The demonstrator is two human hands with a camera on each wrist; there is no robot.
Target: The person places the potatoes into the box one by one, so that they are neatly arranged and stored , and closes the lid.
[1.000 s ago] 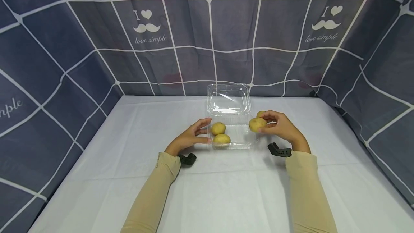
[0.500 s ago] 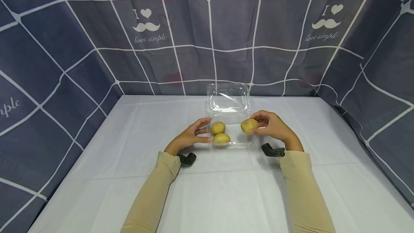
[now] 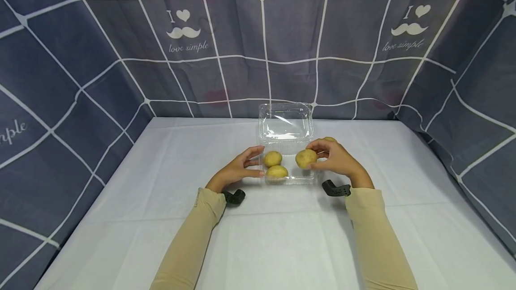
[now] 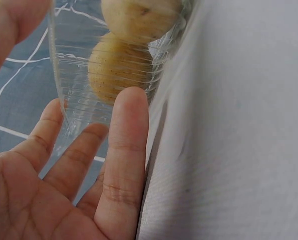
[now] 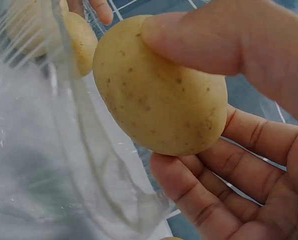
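A clear plastic clamshell box stands on the table with its lid raised at the back. Two potatoes, a rear one and a front one, lie in its left half. My right hand pinches a third potato between thumb and fingers, over the right part of the box. At the box's left side is my left hand, its fingers spread and fairly straight; the fingertips are at the ribbed wall. Behind the right hand, another potato is mostly hidden.
White cloth covers the table. Dark grid-patterned curtains enclose the back and both sides, and the raised lid stands close to the rear one. Black wrist devices, left and right, sit by the cuffs.
My right hand has carried its potato leftward, from the box's right edge to over its right half. The left hand and the two potatoes in the box have stayed in place.
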